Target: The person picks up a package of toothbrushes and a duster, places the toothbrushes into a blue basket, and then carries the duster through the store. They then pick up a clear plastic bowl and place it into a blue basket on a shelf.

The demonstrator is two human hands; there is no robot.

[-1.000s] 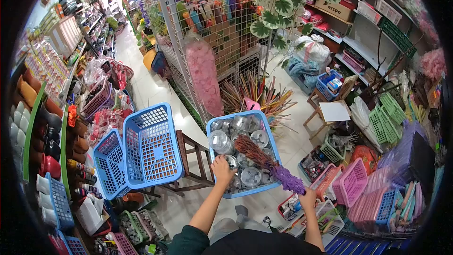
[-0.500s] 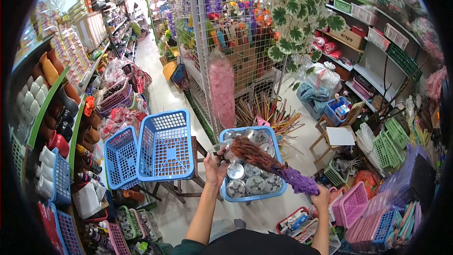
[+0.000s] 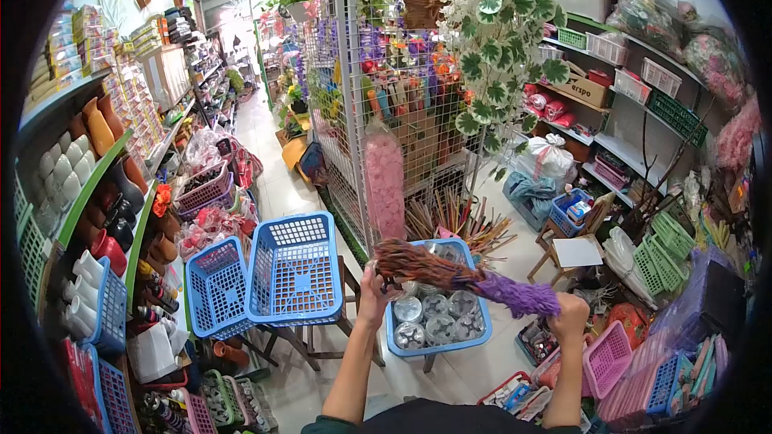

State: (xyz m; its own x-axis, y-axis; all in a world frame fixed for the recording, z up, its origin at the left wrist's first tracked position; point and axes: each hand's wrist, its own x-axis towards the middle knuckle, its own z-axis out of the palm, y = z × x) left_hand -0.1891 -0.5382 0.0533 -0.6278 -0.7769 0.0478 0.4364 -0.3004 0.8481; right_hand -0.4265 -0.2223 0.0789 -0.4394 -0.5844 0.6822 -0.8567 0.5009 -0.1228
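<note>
Two hands busy: my right hand (image 3: 572, 311) is gripping the duster (image 3: 462, 276), my left hand (image 3: 372, 288) pinching a small cup (image 3: 392, 283); brushing could be knocking it into the basket (image 3: 438, 344).

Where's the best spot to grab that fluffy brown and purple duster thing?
Probably the purple end of the brown and purple feather duster, coming from its right, where the right hand already grips it. It lies nearly level over the blue plastic basket of clear round containers, and its bushy brown end by the left hand looks too soft to grip firmly.
</note>
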